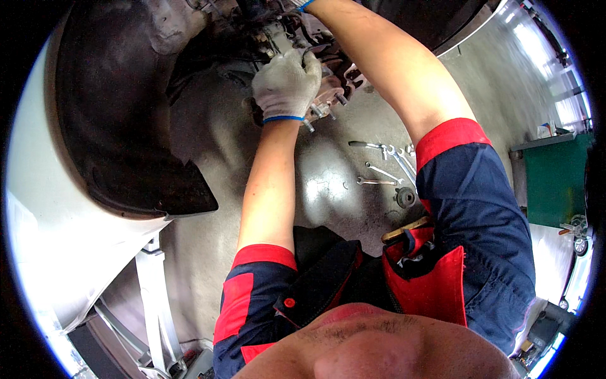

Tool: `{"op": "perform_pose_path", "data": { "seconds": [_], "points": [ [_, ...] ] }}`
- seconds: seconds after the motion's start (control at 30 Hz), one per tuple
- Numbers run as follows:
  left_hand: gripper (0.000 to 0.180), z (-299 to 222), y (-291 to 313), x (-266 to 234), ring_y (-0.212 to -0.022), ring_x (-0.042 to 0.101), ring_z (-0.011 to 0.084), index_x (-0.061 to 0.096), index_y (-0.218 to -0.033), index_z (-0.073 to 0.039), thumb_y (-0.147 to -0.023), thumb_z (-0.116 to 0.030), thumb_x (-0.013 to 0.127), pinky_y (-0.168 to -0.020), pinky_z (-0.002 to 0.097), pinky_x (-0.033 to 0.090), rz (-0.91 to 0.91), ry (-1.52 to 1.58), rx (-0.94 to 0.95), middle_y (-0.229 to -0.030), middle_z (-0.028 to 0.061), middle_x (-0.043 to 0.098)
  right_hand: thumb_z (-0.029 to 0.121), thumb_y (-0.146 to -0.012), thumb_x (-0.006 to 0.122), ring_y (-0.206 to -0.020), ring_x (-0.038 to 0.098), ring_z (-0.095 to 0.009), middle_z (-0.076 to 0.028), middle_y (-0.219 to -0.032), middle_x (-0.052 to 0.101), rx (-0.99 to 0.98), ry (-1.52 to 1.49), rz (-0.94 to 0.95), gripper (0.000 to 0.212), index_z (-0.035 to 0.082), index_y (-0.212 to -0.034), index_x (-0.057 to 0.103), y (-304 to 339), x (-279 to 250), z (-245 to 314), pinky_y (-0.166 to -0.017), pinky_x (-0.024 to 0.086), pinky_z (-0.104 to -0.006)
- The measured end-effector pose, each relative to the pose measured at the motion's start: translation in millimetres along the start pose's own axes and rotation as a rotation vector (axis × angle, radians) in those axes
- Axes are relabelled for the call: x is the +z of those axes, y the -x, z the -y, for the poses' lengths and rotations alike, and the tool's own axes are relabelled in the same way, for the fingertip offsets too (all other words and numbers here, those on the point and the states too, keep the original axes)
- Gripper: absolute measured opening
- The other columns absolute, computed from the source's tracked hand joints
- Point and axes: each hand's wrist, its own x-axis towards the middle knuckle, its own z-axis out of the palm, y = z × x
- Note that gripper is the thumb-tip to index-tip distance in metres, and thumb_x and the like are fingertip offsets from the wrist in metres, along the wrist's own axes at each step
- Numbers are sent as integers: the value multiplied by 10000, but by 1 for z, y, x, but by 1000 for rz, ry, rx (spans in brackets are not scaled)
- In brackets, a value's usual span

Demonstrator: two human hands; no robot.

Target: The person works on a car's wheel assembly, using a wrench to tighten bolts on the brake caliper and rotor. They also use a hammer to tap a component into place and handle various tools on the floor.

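My left hand (287, 85) wears a white knitted glove with a blue cuff. Its fingers are curled against the car's bare wheel hub assembly (328, 91), from which several studs stick out. What sits inside that grip is hidden by the glove. Above it are metal suspension parts (278, 39). My right arm reaches up and across to the top edge, where only a bit of my right hand (301, 3) in a blue-cuffed glove shows. The fingers of that hand are out of sight.
Beside my left arm curves a dark wheel-arch liner (113, 126) in a white car body (76, 252). Several wrenches (382, 172) and a dark round part (405, 197) lie on the floor. A white lift arm (154, 303) stands lower left, a green cabinet (555, 183) at right.
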Motion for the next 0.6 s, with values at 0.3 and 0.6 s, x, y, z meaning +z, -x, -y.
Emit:
{"op": "perform_pose_path", "data": {
  "seconds": [0.3,0.6],
  "points": [
    [371,-3,1,-2,-801,743,367,769,-893,-95,-936,-389,548,-745,482,602,33,12,-12,-872,175,751,428,-1002,583,-935,690,-451,-275,-986,710,54,155,6,423,14,-1016,669,0,-1,2,-845,542,-543],
    [372,2,0,-3,-806,742,378,769,-930,-105,-944,-399,542,-756,483,605,70,10,-31,-883,184,751,425,-1007,550,-948,693,-448,-290,-992,708,158,165,90,428,13,-1035,661,2,3,9,-851,544,-545]
  ]
}}
